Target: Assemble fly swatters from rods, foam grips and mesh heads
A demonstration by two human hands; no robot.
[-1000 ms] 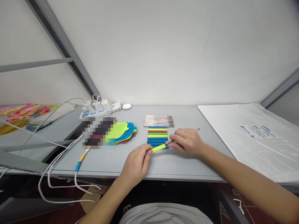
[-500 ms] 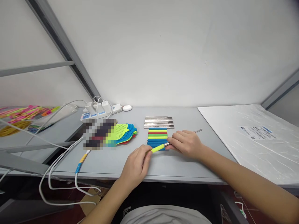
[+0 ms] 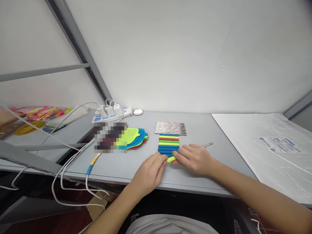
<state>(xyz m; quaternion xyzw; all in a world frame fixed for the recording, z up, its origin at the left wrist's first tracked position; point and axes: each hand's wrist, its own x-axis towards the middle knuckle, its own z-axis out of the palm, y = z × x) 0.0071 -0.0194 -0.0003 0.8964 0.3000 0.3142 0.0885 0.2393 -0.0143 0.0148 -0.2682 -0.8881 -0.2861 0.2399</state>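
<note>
— Grasping what, with the left hand (image 3: 151, 170)?
— One end of a yellow tube (image 3: 171, 159), held over the worktop (image 3: 197, 126), near the middle of its front edge.
— And with the right hand (image 3: 193, 159)?
— Clenched on a metal rod (image 3: 208, 145), poking out past the knuckles toward the right, with fingertips against the same tube. Cannot tell the meeting place of rod and tube: hidden in the grip.
— Just behind?
— Laid side by side, a row of blue, yellow, red and green tubes (image 3: 168, 143). Past those, toward the back edge, a row of metal rods (image 3: 170, 128).
— Toward the left?
— Piled up, yellow, blue and red mesh paddles (image 3: 133, 138), partly under a pixelated patch. Near the back left corner, a power strip (image 3: 128, 112), with a small white case (image 3: 138, 112) just beside.
— Over on the right edge?
— Lying flat, a large white panel (image 3: 243, 130) with a printed label (image 3: 280, 145).
— And farther off, to the left?
— At the picture's edge, another person's hand (image 3: 8, 117), near a yellow coil (image 3: 29, 128). Cannot tell its hold.
</note>
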